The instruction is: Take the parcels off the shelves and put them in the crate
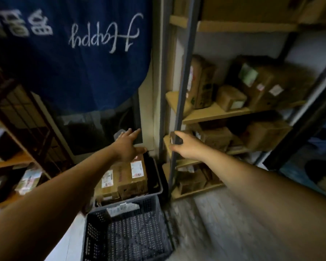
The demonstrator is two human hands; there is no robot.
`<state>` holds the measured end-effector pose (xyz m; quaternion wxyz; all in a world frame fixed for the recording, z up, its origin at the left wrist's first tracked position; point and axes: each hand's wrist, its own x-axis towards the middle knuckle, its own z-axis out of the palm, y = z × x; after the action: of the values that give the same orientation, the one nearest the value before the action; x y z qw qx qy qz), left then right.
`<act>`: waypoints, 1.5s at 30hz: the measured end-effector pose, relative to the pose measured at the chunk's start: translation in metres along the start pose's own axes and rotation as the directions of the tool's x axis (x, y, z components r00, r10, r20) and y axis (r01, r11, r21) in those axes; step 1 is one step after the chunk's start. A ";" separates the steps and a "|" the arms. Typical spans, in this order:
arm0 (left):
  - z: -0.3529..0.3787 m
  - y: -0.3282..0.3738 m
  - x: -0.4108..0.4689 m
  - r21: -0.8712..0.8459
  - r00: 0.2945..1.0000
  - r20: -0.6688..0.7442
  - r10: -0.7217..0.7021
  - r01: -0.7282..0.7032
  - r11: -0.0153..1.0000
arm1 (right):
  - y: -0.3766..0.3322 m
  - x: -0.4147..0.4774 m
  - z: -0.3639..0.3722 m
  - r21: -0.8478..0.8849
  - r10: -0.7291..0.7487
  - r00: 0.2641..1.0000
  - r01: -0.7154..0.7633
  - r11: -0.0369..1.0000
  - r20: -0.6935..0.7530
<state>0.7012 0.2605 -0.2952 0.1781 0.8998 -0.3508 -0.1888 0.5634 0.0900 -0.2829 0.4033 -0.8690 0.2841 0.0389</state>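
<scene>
A dark plastic crate (128,232) stands on the floor at the bottom centre, with several labelled brown parcels (132,174) lying in it. My left hand (127,146) hovers open just above those parcels, fingers stretched forward. My right hand (188,146) reaches to the front edge of the wooden shelves (215,113) and pinches a small dark parcel (176,138) beside the grey shelf post (181,91). More brown parcels sit on the middle shelf (231,97), the lower shelf (215,138) and the bottom shelf (192,179). The picture is blurred.
A blue cloth with white lettering (73,53) hangs above the crate. At the left is another dark rack (26,119) with packets (28,178) on it. Grey floor (205,213) shows to the right of the crate.
</scene>
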 end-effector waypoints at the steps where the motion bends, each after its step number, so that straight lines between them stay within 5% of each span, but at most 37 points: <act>1: -0.006 0.014 -0.006 0.008 1.000 -0.009 0.019 -0.018 1.000 | -0.001 -0.015 -0.012 -0.009 -0.010 1.000 0.010 1.000 -0.014; 12: -0.021 0.187 -0.049 0.033 0.967 -0.073 0.243 -0.241 0.970 | 0.062 -0.129 -0.141 -0.048 -0.003 0.959 -0.012 0.999 -0.283; 22: 0.023 0.332 -0.038 -0.104 0.970 -0.115 0.213 -0.225 0.969 | 0.174 -0.176 -0.271 -0.057 0.003 0.922 -0.027 0.998 -0.386; 45: -0.034 0.334 0.127 -0.297 0.980 -0.197 0.028 -0.086 0.951 | 0.114 0.036 -0.325 -0.057 -0.145 0.961 0.135 0.989 -0.235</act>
<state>0.6151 -0.0522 -0.1412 0.3525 0.8650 -0.3248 -0.1482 0.4814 -0.2202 -0.1532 0.3505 -0.8932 0.2675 -0.0885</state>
